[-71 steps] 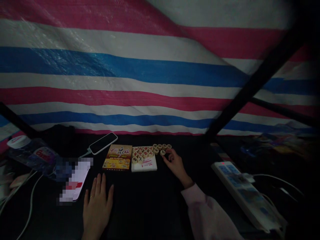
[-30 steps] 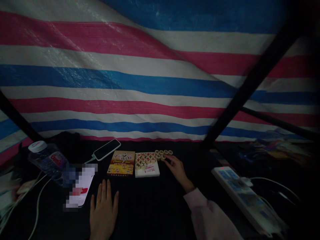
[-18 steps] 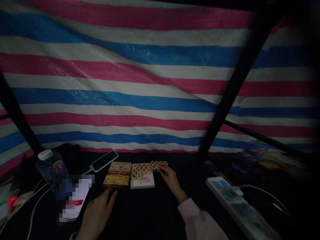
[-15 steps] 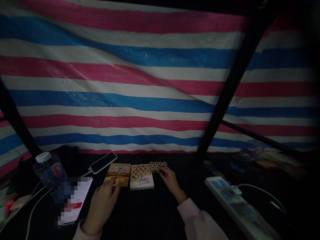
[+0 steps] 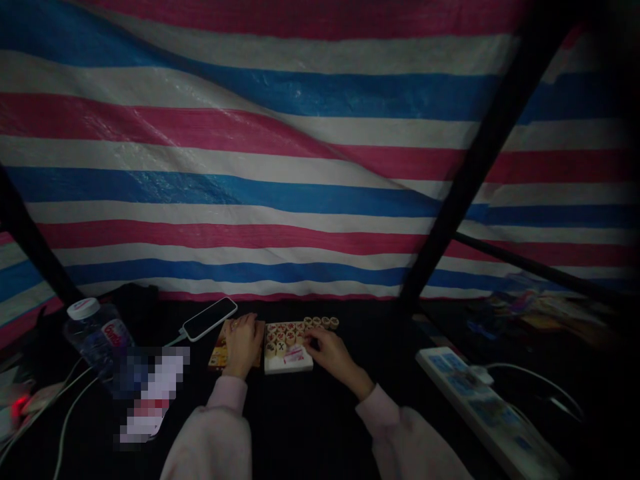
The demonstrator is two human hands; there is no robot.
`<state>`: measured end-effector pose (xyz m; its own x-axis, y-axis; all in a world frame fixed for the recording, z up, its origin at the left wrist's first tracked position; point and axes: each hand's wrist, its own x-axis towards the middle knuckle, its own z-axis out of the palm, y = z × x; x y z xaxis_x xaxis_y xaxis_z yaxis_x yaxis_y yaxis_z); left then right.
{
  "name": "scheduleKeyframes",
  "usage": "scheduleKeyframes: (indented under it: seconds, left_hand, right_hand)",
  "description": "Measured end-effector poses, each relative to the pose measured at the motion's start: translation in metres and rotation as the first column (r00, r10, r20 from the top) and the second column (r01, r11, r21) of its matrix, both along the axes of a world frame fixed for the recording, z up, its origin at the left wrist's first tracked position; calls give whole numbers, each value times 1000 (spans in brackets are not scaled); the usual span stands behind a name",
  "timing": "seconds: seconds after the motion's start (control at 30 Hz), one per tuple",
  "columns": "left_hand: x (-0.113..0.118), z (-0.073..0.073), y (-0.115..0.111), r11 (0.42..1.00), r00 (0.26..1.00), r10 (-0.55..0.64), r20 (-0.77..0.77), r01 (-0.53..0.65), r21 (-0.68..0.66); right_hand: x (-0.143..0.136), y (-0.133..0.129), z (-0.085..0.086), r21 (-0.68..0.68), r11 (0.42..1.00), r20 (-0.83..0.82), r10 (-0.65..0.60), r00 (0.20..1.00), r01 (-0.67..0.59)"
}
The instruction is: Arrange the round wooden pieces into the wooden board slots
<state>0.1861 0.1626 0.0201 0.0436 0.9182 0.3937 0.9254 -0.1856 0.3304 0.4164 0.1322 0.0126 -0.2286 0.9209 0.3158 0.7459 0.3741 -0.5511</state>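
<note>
My left hand (image 5: 243, 345) lies over the orange-brown Chinese chess box lid (image 5: 218, 357), fingers stretched toward its far edge. Beside the lid on the right is a white tray (image 5: 300, 366) holding rows of round wooden chess pieces (image 5: 281, 335), most with red characters and a couple with dark ones. A pink-printed packet (image 5: 295, 353) shows in the near part of the tray. At the tray's right edge my right hand (image 5: 327, 353) has its fingertips pinched together; what lies between them is hidden. Just behind it stands a short row of loose chess pieces (image 5: 325, 323).
A white-edged phone (image 5: 210, 319) on a cable lies behind the lid. Left are a capped plastic bottle (image 5: 97, 340) and a second, blurred-out phone (image 5: 155, 400). A long white power strip (image 5: 465, 393) runs along the right. Striped sheeting (image 5: 250, 200) and dark poles close off the back.
My left hand has moved forward and right, further over the lid. My right hand has shifted from the loose pieces to the tray's right edge. The view has tilted slightly.
</note>
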Motion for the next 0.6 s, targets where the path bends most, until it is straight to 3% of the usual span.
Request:
scheduleKeyframes:
  seconds: [0.07,0.17,0.4,0.6]
  left_hand:
    - [-2,-3,0,1000,1000,2,-9,-2,-14]
    - [-3,-7,0,999,1000,22,-15,-22,-29]
    - [-3,-10,-3,998,999,5,-50,-7,-55]
    - [0,-14,-4,999,998,5,-68,-7,-35]
  right_hand:
    - [-20,-1,13,-67,995,72,78,994,-74]
    - [-48,1,22,-115,991,178,84,980,-64]
    - [-72,0,2,-75,995,271,-45,961,68]
    - [-70,-4,-6,-94,993,195,-49,980,68]
